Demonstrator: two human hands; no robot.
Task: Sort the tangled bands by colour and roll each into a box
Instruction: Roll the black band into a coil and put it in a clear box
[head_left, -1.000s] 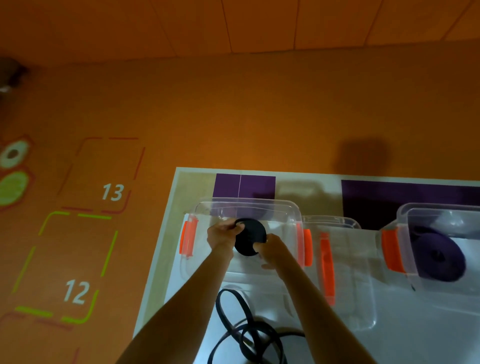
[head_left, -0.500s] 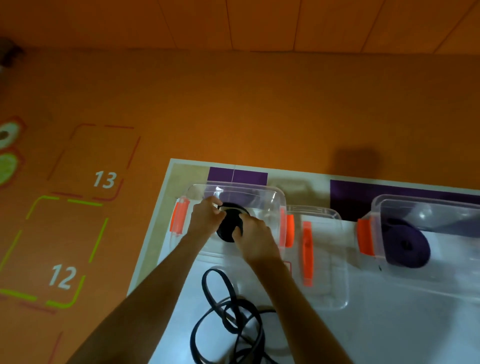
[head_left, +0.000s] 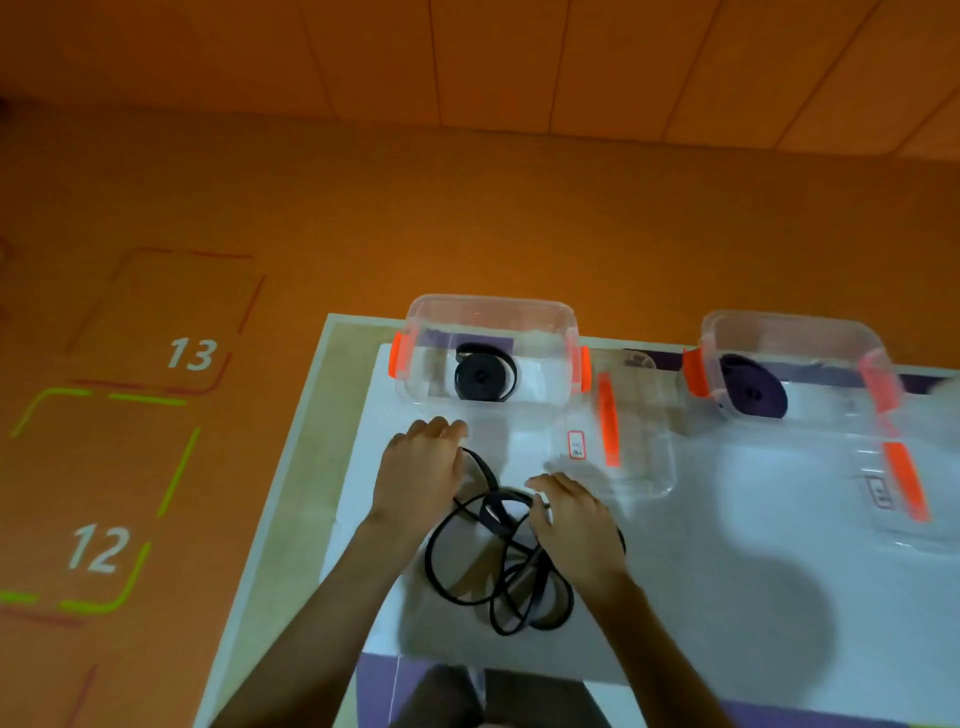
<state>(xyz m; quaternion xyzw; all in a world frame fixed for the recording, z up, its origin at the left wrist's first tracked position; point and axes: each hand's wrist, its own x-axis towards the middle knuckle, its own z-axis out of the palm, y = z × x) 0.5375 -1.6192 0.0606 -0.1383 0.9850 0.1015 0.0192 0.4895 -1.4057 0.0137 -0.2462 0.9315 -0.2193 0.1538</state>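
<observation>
Tangle of black band (head_left: 492, 515) lies on the counter (head_left: 727, 597) just nearside of the clear box (head_left: 491, 312), which already holds a black roll (head_left: 480, 379); colour kept together. Left hand (head_left: 421, 478) and right hand (head_left: 574, 525) lie over the tangle, fingers bent, probably hunting an end to roll; whether either pinches it, cannot tell.
</observation>
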